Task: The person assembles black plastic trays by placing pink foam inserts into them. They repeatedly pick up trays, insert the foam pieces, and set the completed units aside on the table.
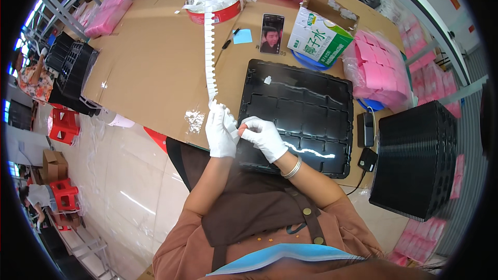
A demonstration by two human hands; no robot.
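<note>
A long white strip with a notched edge (pixel 209 46) runs down from the top of the view to my left hand (pixel 221 132), whose gloved fingers are closed on its lower end. Beside it, my right hand (pixel 263 137), gloved with thumb and fingertip bare, pinches close against the left fingers. A small white bit shows between the hands, but what the right fingers grip is too small to make out. Under and right of the hands lies a black plastic tray (pixel 298 105) with shallow compartments. One small white piece (pixel 267 80) rests on its upper left part.
Behind stand a red round container (pixel 224 16) of white strips, a phone (pixel 272 33), a blue note (pixel 242 36) and a black pen (pixel 226 44). To the right are an open carton (pixel 319 36), bagged pink sheets (pixel 376 67), a black adapter (pixel 367 159) and stacked black trays (pixel 412 161).
</note>
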